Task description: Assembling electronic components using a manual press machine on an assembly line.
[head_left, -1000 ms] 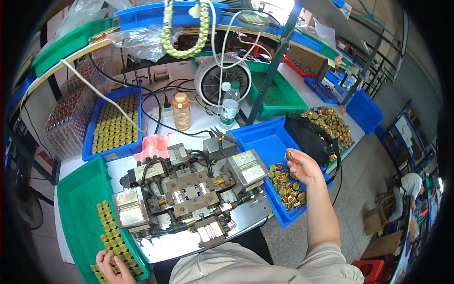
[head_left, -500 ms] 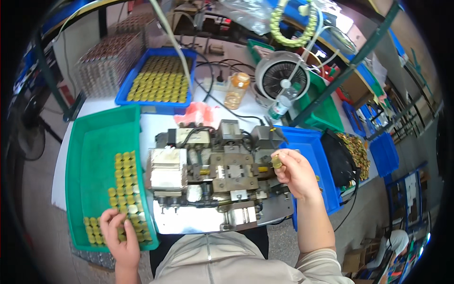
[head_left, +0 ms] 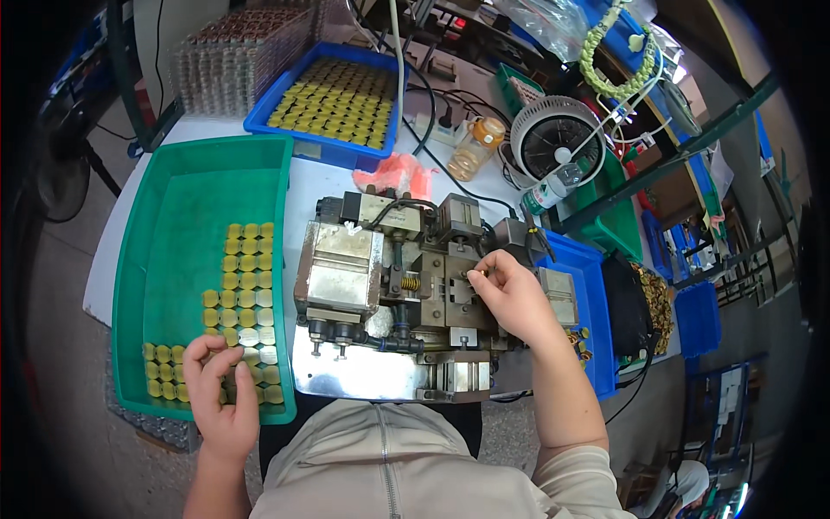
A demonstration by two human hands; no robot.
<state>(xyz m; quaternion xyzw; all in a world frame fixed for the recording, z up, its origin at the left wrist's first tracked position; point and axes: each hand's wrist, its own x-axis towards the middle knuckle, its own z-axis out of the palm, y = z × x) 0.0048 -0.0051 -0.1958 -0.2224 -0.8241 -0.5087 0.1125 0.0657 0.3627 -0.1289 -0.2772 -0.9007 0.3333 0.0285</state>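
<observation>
One small part (head_left: 482,273) (mostly hidden) is pinched by the right hand (head_left: 512,298) over the middle of one metal machine (head_left: 346,268). In one green tray (head_left: 199,208), dozens of yellow pieces (head_left: 247,263) are partly covered by the left hand (head_left: 223,402), its fingers loosely parted.

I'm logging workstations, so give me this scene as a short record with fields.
Left hand: at the yellow parts in the green tray
Right hand: over the middle of the metal machine; whether it holds anything is unclear
Behind machine: pink cloth, orange-capped bottle, round fan
Right of machine: blue tray with loose parts
</observation>
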